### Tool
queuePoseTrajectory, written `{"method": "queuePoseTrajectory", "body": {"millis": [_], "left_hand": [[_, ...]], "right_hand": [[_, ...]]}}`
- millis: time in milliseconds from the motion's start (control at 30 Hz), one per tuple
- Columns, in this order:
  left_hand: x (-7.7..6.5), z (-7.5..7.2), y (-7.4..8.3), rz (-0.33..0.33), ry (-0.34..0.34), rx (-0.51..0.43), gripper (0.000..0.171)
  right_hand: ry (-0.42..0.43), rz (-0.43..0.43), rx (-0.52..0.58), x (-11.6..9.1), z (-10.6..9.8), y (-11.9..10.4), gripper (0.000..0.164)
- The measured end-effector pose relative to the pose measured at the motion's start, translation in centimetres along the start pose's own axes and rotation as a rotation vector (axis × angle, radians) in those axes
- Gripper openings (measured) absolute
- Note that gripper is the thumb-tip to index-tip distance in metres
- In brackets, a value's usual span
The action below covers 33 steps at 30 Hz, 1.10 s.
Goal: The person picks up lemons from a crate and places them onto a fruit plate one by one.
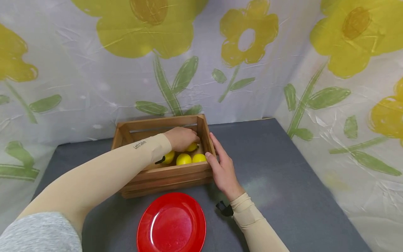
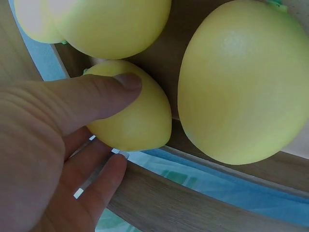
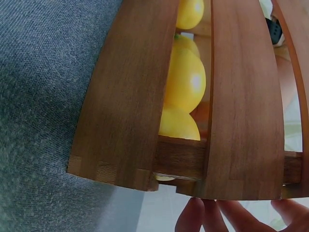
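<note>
A slatted wooden crate (image 1: 167, 177) stands near the back of the table with several yellow lemons (image 1: 184, 159) inside. My left hand (image 1: 182, 139) reaches down into its right part. In the left wrist view, the thumb lies across the top of one lemon (image 2: 145, 118) and fingers come up from beneath, pinching it. Other lemons (image 2: 241, 82) sit close around it. My right hand (image 1: 225, 170) lies against the crate's right end, fingers extended along the outside and thumb by the front corner. From the right wrist, its fingertips (image 3: 212, 217) show at the crate's end, and lemons appear between the slats.
In front of the crate lies a round red plate (image 1: 173, 224) on the dark grey table (image 1: 267, 182). Sheets with yellow flowers (image 1: 245, 38) hang behind and to the right of the table. Dark straps (image 1: 224, 209) show at the wrists.
</note>
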<state>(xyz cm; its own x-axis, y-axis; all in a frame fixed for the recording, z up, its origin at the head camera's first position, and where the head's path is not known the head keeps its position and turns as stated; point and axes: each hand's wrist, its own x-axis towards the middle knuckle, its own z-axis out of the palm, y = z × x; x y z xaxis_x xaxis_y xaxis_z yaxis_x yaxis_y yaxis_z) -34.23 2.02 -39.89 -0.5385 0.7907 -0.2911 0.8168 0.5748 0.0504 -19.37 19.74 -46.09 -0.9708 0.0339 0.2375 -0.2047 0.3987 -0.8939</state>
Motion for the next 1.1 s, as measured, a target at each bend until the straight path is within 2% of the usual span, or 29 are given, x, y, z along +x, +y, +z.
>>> {"method": "queuePoseTrajectory", "body": {"millis": [467,800,1000,1100], "left_hand": [[-0.2,0.1,0.0,0.001,-0.003,-0.014,0.036],[-0.8,0.1,-0.3,0.018,0.007,0.024,0.034],[-1.6,-1.0,-0.1,0.008,-0.003,0.028,0.037],[-2.4,-2.0,0.4,0.012,0.030,0.043,0.040]], "right_hand": [[-0.001,-0.012,-0.001,-0.1,-0.1,0.0,0.060],[-0.010,-0.019,0.004,0.1,0.2,-0.4,0.060],[-0.015,-0.014,0.001,0.0,0.1,-0.2,0.060],[-0.006,-0.005,0.000,0.0,-0.1,0.0,0.059]]}}
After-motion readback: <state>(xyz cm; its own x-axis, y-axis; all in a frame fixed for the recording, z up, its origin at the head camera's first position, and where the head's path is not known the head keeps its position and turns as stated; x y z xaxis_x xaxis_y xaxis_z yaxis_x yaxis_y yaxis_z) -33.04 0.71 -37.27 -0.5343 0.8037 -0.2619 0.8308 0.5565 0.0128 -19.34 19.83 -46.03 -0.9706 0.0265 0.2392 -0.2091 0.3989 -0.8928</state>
